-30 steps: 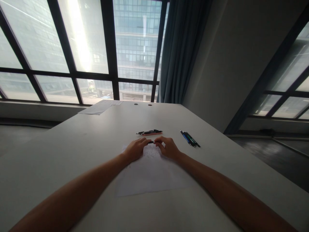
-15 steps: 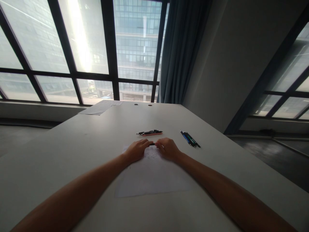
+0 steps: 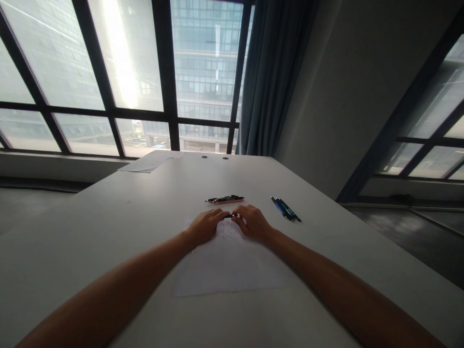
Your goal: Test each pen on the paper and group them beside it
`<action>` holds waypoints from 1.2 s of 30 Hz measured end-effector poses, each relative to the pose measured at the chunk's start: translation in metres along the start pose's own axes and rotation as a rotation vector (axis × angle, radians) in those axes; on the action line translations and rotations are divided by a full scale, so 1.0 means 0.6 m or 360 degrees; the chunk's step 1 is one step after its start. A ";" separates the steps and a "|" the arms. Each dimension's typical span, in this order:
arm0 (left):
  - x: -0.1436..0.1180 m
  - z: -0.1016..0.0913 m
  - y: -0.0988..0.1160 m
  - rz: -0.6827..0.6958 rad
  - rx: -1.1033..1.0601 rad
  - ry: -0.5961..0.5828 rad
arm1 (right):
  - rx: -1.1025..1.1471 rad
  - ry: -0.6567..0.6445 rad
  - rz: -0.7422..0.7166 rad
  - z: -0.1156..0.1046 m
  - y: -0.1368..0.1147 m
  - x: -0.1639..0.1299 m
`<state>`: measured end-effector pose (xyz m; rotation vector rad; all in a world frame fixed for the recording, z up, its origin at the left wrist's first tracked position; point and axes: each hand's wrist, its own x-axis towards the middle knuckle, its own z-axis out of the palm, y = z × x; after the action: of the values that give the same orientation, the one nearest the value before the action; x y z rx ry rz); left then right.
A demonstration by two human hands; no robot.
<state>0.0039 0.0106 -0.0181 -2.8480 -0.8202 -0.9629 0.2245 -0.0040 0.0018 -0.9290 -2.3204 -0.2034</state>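
Observation:
A dark pen [image 3: 229, 216] lies across between my two hands, above the top part of a white paper sheet [image 3: 232, 270]. My left hand [image 3: 207, 225] pinches its left end, with the thumb along it. At its right end my right hand [image 3: 253, 222] has thumb and fingers closed on the pen. Small dark marks show on the paper between the hands. Just beyond my hands lies a bundle of pens [image 3: 225, 198], mostly black with one pinkish. Several more pens [image 3: 285, 209], blue, green and black, lie side by side to the right.
The white table [image 3: 123, 232] stretches away toward the windows. More paper sheets [image 3: 145, 163] lie at its far left corner. Two dark round fittings [image 3: 215, 157] sit near the far edge. A blue curtain [image 3: 270, 82] hangs behind the table.
My right hand's fingers have shifted slightly on the pen, and its thumb has dropped a little, showing more of the pen. My left hand stays in place.

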 end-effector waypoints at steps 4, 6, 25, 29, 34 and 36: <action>-0.001 0.000 0.000 0.0013 0.0026 -0.0026 | -0.0074 -0.0045 0.0089 0.003 -0.003 0.001; 0.001 -0.002 0.002 0.0027 0.0035 -0.0024 | -0.0052 -0.0022 0.0184 0.006 -0.004 0.001; 0.004 -0.019 0.022 -0.0239 -0.0041 0.0303 | -0.0137 0.0080 -0.0167 -0.002 -0.004 0.009; 0.003 -0.021 0.022 -0.0486 -0.0118 0.0239 | -0.0218 0.0194 -0.0036 -0.011 0.010 0.001; 0.007 -0.023 0.025 -0.0452 0.0111 -0.0032 | -0.0251 0.0240 -0.0157 -0.017 0.001 0.004; 0.008 -0.023 0.026 -0.0432 0.0153 -0.0066 | -0.0252 0.0218 -0.0195 -0.017 -0.005 0.007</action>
<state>0.0069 -0.0031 -0.0018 -2.7307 -1.2467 -0.8621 0.2254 -0.0074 0.0125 -0.8211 -2.2599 -0.4924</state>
